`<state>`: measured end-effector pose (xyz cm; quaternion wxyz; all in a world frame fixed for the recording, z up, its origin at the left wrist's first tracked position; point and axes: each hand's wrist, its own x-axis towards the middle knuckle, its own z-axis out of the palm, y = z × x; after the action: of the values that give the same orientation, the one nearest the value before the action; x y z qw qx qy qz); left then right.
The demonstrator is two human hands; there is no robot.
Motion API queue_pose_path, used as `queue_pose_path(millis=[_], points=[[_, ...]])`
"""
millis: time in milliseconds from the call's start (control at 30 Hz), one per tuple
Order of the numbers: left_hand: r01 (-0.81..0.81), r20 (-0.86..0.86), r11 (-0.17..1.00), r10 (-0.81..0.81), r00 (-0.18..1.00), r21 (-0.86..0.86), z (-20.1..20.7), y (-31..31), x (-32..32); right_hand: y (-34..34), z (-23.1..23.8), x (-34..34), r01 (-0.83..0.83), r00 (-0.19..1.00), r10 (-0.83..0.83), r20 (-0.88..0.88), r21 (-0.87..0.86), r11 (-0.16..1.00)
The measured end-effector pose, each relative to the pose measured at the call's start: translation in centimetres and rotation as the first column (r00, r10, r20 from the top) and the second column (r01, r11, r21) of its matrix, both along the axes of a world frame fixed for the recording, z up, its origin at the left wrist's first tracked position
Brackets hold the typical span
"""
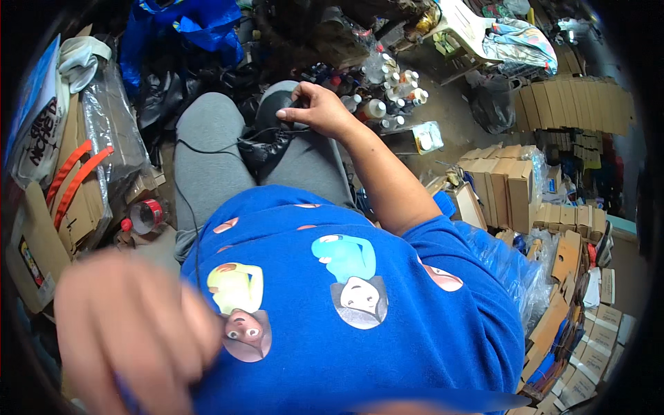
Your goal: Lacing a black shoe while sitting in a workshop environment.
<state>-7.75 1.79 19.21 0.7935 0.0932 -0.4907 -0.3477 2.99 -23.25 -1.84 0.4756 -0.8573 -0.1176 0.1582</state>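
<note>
A black shoe (266,149) rests on my right thigh, near the knee. My right hand (315,111) is closed on its far part, thumb and fingers bent together over the dark upper. A thin black cord (207,151) leaves the shoe, crosses my left thigh and runs down along my blue shirt toward my left hand. Large and smeared by motion, my left hand (131,325) is raised close to the camera at the lower left with its fingers curled. Something dark purple shows beneath it; what the fingers hold is hidden.
A blue bag (200,34) and dark shoes (159,97) lie beyond my left knee. Several bottles (398,90) stand past my right forearm, near a white chair (463,28). Cardboard boxes (498,180) pile up at right. Plastic wrap (114,117) and orange strips (76,180) are at left.
</note>
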Motion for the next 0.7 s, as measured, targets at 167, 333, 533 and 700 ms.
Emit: queue_pose_path(millis=[167,333,533,700], points=[[-0.29,0.043,0.949,0.287,0.957,0.12,1.1,-0.5,0.3,0.0,0.2,0.4,-0.016,1.0,0.015,-0.015,-0.078,0.997],[-0.447,-0.245,0.892,0.45,0.859,0.072,-0.1,4.8,-5.0,-0.6,0.2,0.2,0.006,1.0,-0.006,-0.019,-0.035,0.999],[-0.405,-0.243,0.897,0.438,0.866,0.176,0.6,5.4,-5.0,-0.6,1.0,0.0,0.03,0.999,-0.031,-0.036,-0.013,0.999],[-0.161,-0.22,0.962,0.21,0.953,0.219,1.6,2.6,-1.8,-0.3,1.7,0.3,0.002,0.996,-0.004,-0.087,-0.019,1.0]])
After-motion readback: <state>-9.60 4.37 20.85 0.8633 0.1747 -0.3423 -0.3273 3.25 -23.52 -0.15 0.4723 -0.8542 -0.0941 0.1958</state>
